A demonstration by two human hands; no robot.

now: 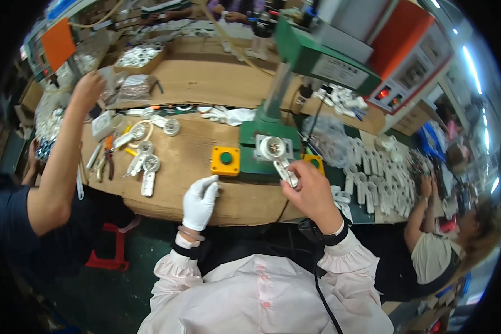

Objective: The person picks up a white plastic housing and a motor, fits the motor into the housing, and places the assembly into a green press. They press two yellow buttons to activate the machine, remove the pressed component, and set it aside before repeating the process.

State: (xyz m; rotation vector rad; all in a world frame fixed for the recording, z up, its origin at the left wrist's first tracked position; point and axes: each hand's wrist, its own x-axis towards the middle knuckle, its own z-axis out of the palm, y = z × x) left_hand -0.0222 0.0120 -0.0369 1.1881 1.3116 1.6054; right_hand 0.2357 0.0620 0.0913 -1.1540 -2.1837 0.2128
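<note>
My right hand (313,192), bare, pinches the handle end of a white plastic part with a round cup-shaped head (273,147). That head sits on the metal fixture of a green bench press (261,106), and small brassy pieces show inside the cup. My left hand (200,204) wears a white glove and is at the table's front edge, fingers stretched out, holding nothing. Ahead of it and slightly right, a yellow button box (226,168) with a green button stands beside the press base. A second yellow button box (315,160) is partly hidden behind my right hand.
Similar white parts (149,164) lie at left, near pliers (110,165). Rows of white parts (381,189) cover the right side. A red-and-white control box (412,61) stands behind the press. Co-workers' arms (55,161) reach in at left and right. A black cord hangs from my right wrist.
</note>
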